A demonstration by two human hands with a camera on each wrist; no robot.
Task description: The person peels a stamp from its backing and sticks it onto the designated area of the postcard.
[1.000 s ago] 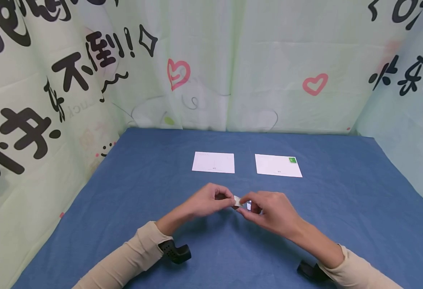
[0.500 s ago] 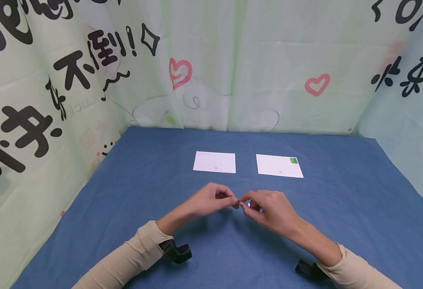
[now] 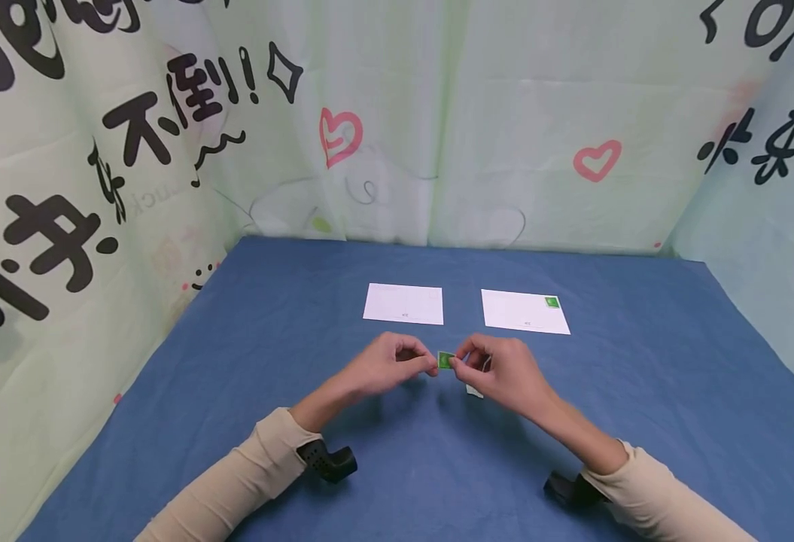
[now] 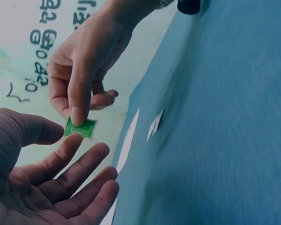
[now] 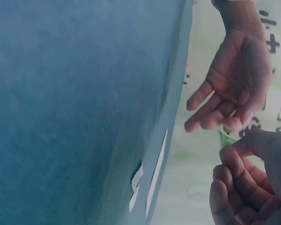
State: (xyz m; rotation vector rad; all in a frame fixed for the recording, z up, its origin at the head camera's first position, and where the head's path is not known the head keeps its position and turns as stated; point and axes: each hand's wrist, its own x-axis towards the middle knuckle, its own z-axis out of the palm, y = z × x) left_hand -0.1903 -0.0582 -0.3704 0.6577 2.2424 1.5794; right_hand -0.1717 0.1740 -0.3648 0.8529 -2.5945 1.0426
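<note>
Between thumb and fingers, my right hand (image 3: 505,370) pinches a small green stamp (image 3: 445,360) above the table. My left hand (image 3: 390,363) is just left of the stamp, its thumb and fingertips close to the stamp's edge. In the left wrist view, the left thumb and index finger stand apart beside the stamp (image 4: 82,127); whether they touch it I cannot tell. A small curled white paper scrap (image 3: 474,391) lies on the cloth below the right hand. Beyond the hands lie two white cards, a left card (image 3: 403,303) and a right card (image 3: 515,310), which bears a green stamp (image 3: 552,302) at its upper right corner.
A blue cloth (image 3: 288,301) covers the table. Pale printed curtains (image 3: 491,150) surround its back and sides. Black wrist devices sit on both forearms, the left device (image 3: 329,461) and the right device (image 3: 571,491).
The stamp has come into view, green side showing, in the right hand. Both hands have risen slightly and drawn a little apart. The paper scrap now lies on the cloth.
</note>
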